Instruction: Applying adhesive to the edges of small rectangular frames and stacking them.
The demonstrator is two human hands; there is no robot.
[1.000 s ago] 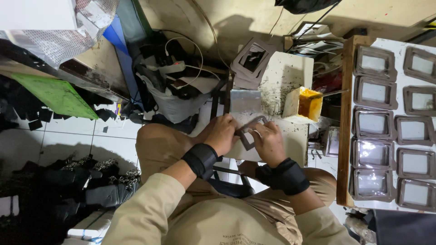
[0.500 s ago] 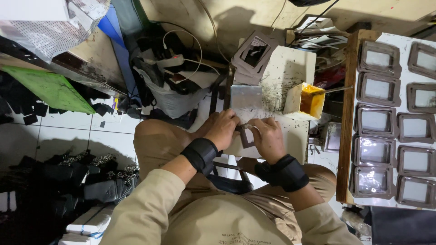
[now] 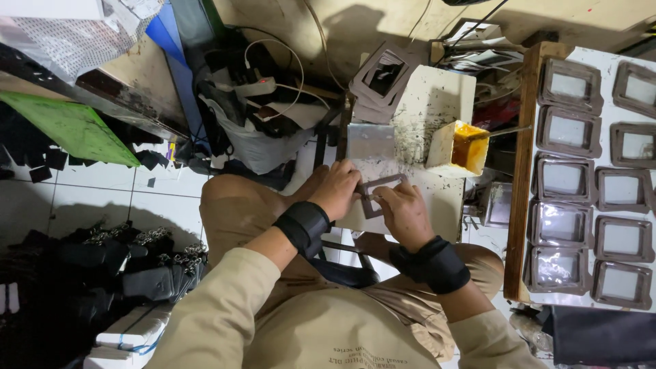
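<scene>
The left hand [image 3: 336, 188] and the right hand [image 3: 404, 213] meet over a small brown rectangular frame piece with an open window [image 3: 380, 193], which lies on the speckled white worktop [image 3: 437, 102] above the person's knees. The left grip is clenched on the frame's left edge, fingers curled over it; the right grip pinches the frame at its lower right side, though what the fingertips press there is too small to tell. Both wrists wear black straps.

At 12 o'clock from the hands stands a dull grey metal plate [image 3: 370, 141], upright on the worktop. At 1 o'clock sits a small open yellow tub of amber glue [image 3: 463, 146], with a stack of the same brown frames [image 3: 384, 76] farther off at 12 o'clock. At 3 o'clock, well apart, a wooden-edged white board [image 3: 519, 171] carries rows of finished brown frames with clear windows. At 9 o'clock, on the white tiled floor [image 3: 82, 198], lie a green sheet [image 3: 68, 126] and heaps of black straps with metal clips [image 3: 116, 263].
</scene>
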